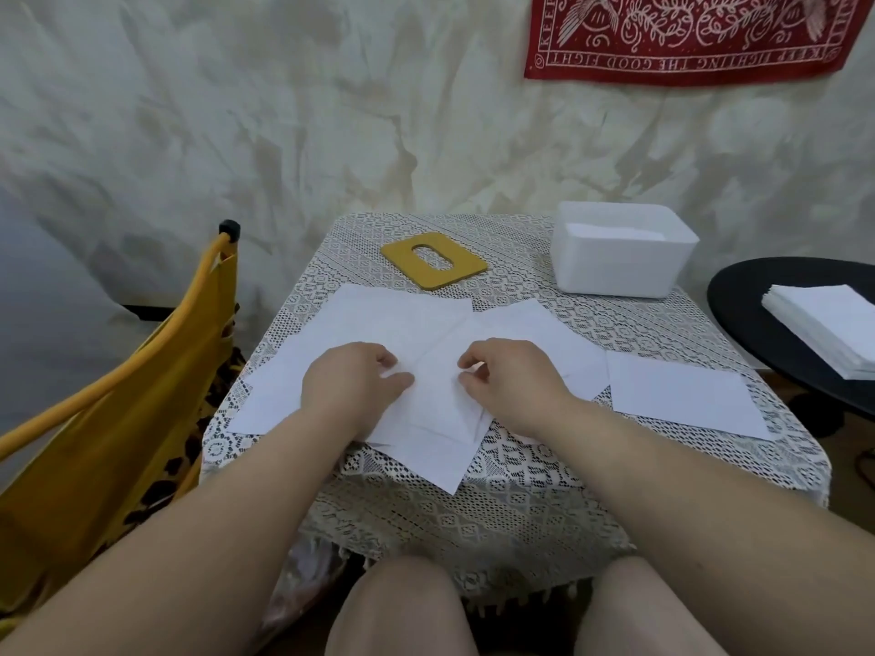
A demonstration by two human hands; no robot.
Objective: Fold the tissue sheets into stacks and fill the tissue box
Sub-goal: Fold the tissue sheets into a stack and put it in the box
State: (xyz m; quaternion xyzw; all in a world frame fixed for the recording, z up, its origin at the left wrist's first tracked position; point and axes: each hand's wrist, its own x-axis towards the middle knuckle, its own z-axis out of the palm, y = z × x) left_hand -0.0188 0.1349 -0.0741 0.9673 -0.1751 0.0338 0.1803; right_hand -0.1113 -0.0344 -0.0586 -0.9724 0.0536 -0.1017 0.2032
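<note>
Hands (352, 378) pinch tissue sheets (426, 395); lid (434, 260), tissue box (620, 250) behind.

Left hand (352, 378): palm down, fingers curled inward, thumb pointing right
Right hand (506, 374): palm down, fingers curled, pinching
Forearms: bare, angled inward, hands near each other

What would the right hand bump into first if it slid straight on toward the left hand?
Probably the left hand. The right hand points at it across the tissue sheet, with only bare tissue between them.
</note>
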